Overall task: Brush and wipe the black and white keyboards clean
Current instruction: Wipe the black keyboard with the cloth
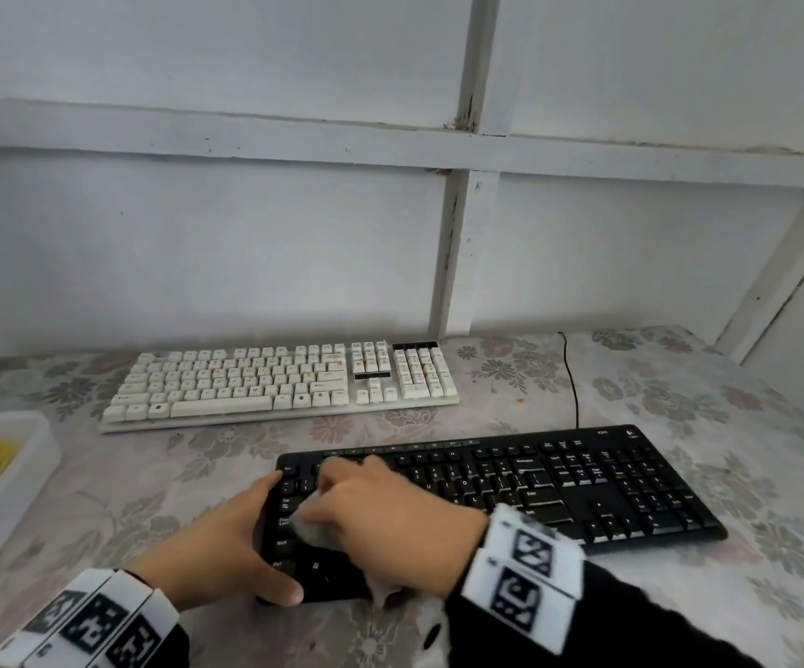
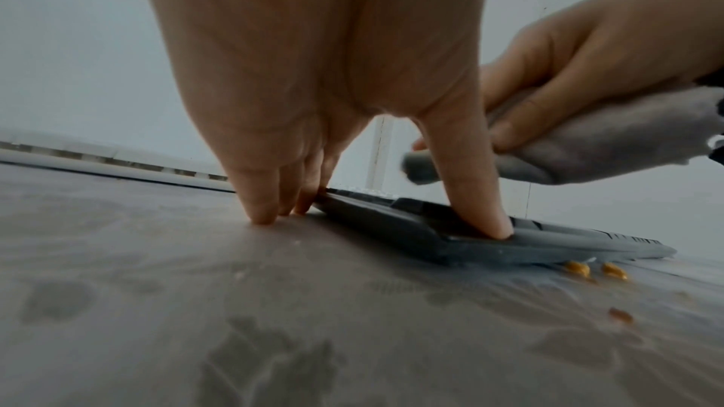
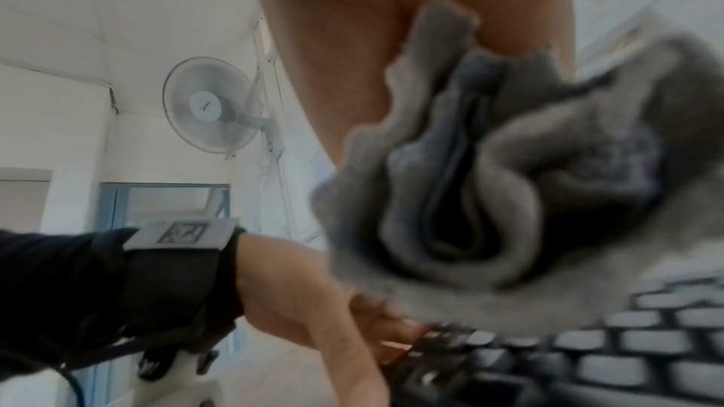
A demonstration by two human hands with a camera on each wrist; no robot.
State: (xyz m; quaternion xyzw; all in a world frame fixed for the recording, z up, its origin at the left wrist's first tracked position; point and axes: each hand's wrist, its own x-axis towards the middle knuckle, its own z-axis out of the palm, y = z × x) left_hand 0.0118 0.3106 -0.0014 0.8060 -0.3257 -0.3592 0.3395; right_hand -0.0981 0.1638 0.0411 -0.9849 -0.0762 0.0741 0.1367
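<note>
- Broadly, the flowered tabletop (image 1: 679, 378) carries both boards: the white keyboard (image 1: 279, 383) lies at twelve o'clock, well apart from the hands.
- Nearer, the black keyboard (image 1: 559, 489) runs its long axis from nine to three o'clock.
- At its nine o'clock end the left hand (image 1: 226, 537) braces it, thumb on the near corner, fingertips on the tabletop beside the edge.
- Just beside, the right hand (image 1: 390, 513) has its grip curled round a bunched grey cloth (image 2: 587, 147) over the leftmost keys; unwiped keys stretch toward three o'clock.
- Orange crumbs (image 2: 595, 270) lie by the near edge.
</note>
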